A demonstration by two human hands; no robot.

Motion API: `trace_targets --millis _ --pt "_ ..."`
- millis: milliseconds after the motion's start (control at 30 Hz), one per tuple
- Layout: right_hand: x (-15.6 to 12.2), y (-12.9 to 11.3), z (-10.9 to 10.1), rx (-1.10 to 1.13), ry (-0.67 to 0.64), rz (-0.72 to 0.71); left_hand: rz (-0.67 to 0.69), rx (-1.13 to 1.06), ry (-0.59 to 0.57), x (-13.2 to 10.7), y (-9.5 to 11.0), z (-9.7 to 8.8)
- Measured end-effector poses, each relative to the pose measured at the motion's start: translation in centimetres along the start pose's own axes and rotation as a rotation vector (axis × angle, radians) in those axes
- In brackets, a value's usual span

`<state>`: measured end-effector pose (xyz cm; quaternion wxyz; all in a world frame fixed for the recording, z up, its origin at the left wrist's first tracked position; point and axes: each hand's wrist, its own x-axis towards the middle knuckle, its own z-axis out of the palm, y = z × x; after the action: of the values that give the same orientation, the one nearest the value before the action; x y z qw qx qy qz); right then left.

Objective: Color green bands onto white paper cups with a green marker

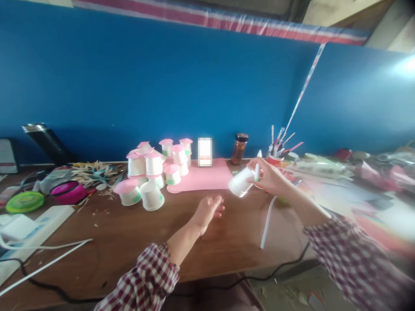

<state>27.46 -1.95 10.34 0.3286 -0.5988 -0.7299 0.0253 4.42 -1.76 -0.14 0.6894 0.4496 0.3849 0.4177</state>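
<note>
My right hand (pixel 264 175) grips a tilted white paper cup (pixel 240 181) above the right half of the table. A slim white pen-like tube with a green part (pixel 258 168) stands up at the same fingers and seems held with the cup. Lower and to the left, my left hand (pixel 210 210) hovers over the wood with fingers apart and nothing in it. Left of it, an upturned white paper cup (pixel 152 196) with a green patch stands bare on top. Beside that are several cups with pink paper roofs (pixel 127 191), some stacked.
A pink sheet (pixel 207 177) lies at the back middle, near a brown jar (pixel 240 149). A red cup of brushes (pixel 275 160) stands to the right, before cluttered papers and plastic. At left are wood sticks (pixel 97 175), a magenta case (pixel 68 192) and a power strip (pixel 53 220).
</note>
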Motion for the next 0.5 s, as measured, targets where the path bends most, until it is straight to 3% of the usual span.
trace_targets --millis 133,267,367,500 --pt "-1.0 -1.7 1.4 0.12 -0.056 -0.061 -0.117 -0.345 -0.109 0.4 -0.1 0.3" --pt "-1.4 -2.4 3.1 0.125 -0.114 -0.079 -0.121 -0.367 -0.121 0.4 -0.7 -0.3" --pt "-0.8 -2.1 2.9 0.127 -0.076 -0.07 -0.102 -0.369 -0.073 0.6 -0.8 -1.0" --pt "0.0 -0.6 1.6 -0.005 0.046 0.006 -0.053 -0.485 0.094 1.0 -0.2 -1.7"
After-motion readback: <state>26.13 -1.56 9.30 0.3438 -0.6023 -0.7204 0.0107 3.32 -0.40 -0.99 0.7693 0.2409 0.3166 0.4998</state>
